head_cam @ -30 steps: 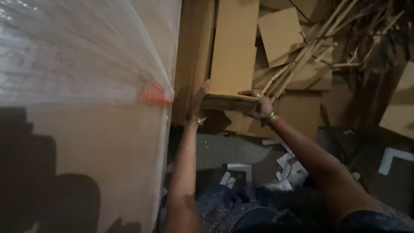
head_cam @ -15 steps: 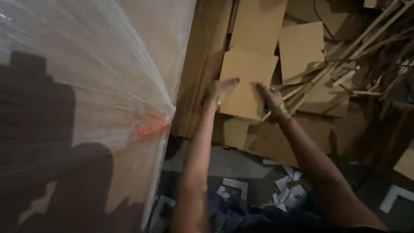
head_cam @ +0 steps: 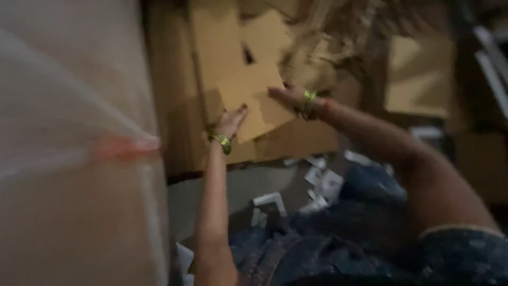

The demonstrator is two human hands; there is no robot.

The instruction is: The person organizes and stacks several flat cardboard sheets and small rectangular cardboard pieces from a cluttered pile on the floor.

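Dark blue patterned cloth (head_cam: pixel 370 233) fills the near foreground, with small white foam or card corner pieces (head_cam: pixel 317 182) scattered on the grey floor (head_cam: pixel 238 188) just beyond it. On the near left stands a big brown block wrapped in clear plastic film (head_cam: pixel 69 159) with an orange mark on it. Past these, the left hand (head_cam: pixel 232 122), a gold bangle at its wrist, presses flat against the lower left edge of a flat tan cardboard square (head_cam: pixel 254 98), fingers spread rather than curled. The right hand (head_cam: pixel 291 98), also bangled, lies open across the sheet's right side; blur hides whether any finger hooks the edge. The sheet is tilted, resting against taller brown cardboard panels (head_cam: pixel 211 47). Judging by this, steady handling calls for thumbs over the edges, since flat palms alone could let it slide. Behind is a heap of cardboard offcuts and strips (head_cam: pixel 338 37).
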